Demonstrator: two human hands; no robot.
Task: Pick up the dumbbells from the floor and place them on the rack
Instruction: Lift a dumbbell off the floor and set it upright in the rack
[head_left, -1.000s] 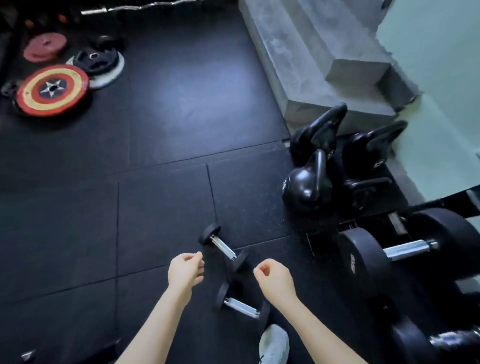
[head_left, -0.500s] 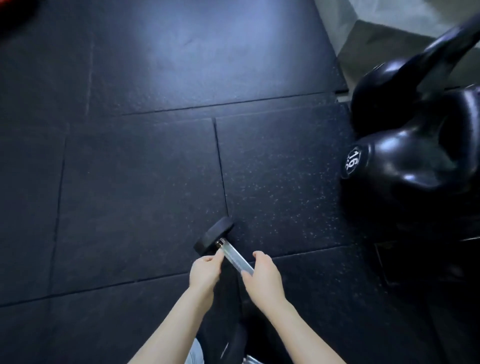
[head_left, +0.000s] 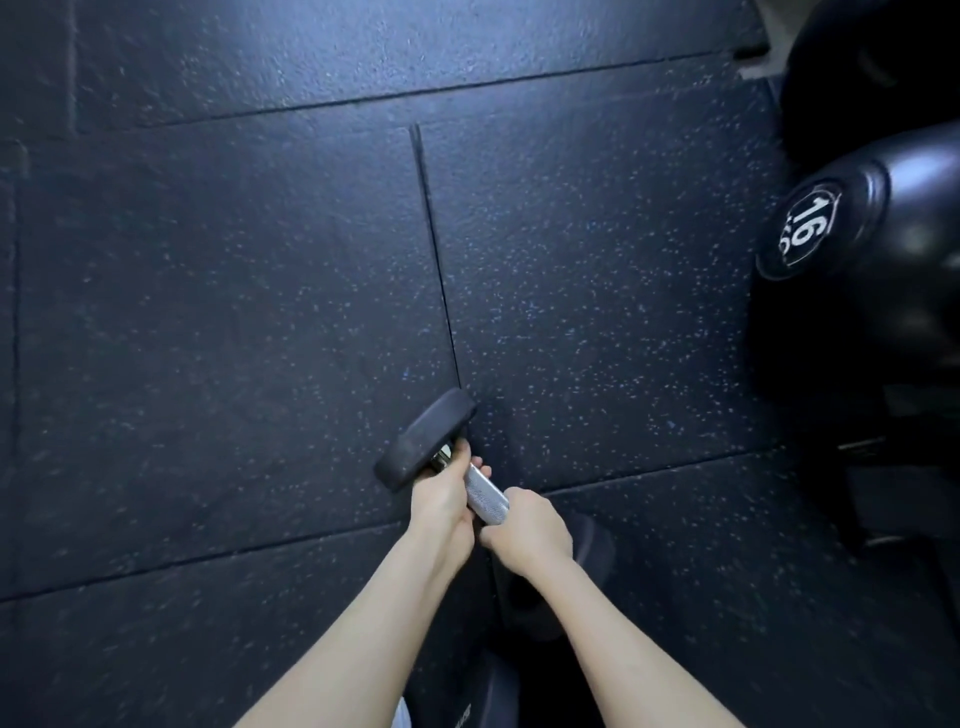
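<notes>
Nearby: a black kettlebell (head_left: 852, 228) marked 16 sits at your 2 o'clock, well apart from your hands; a second dark round weight (head_left: 862, 67) lies beyond it at 1 o'clock.
Obstruction: nothing lies between your hands and the dumbbell.
Dumbbell: the dumbbell (head_left: 485, 499) lies on the floor at your 12 o'clock, its far black head toward 11 o'clock and its knurled steel bar running back to 5 o'clock.
Left hand: your left hand (head_left: 441, 501) curls its fingers around the bar just behind the far head.
Right hand: your right hand (head_left: 524, 532) closes its fingers over the bar's near end, beside the left.
Arms: both forearms reach forward, converging.
Floor: dark speckled rubber tiles (head_left: 234, 312) with visible seams.
</notes>
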